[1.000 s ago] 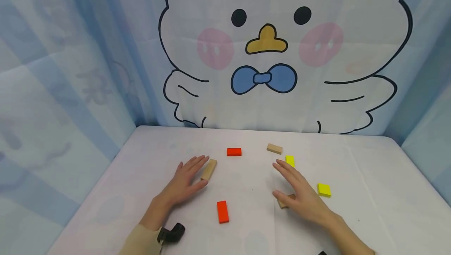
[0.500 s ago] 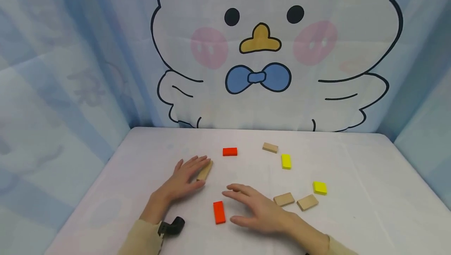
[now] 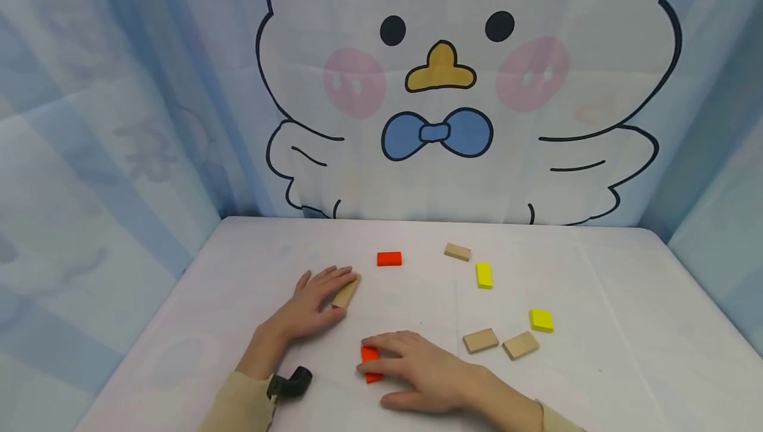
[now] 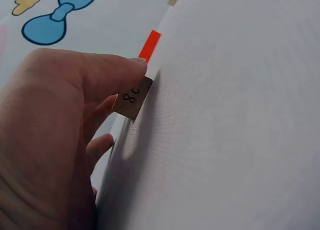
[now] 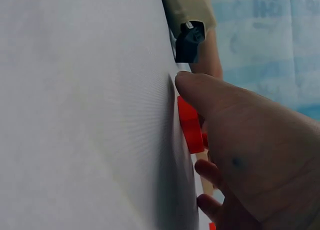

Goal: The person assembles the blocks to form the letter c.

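Note:
My left hand (image 3: 306, 308) is at a plain wooden block (image 3: 347, 293) left of the middle of the table, index finger at its far end and thumb at its near end. The left wrist view shows that block's end (image 4: 132, 102), printed with dark digits, between thumb and fingers. My right hand (image 3: 426, 374) lies low over a red block (image 3: 369, 354), fingers extended and partly covering it, the thumb apart on the near side. In the right wrist view the red block (image 5: 190, 125) shows beyond the thumb, close to the cloth.
Another red block (image 3: 389, 259) lies farther back. Off to the right are wooden blocks (image 3: 480, 340) and yellow blocks (image 3: 541, 321), flat on the white-covered table (image 3: 596, 286). A printed curtain (image 3: 444, 187) hangs behind the table's far edge.
My right hand has swept left from beside the wooden and yellow blocks to the near red block, its fingers lowering over it. The left hand stays at its wooden block, fingers drawing closer around it.

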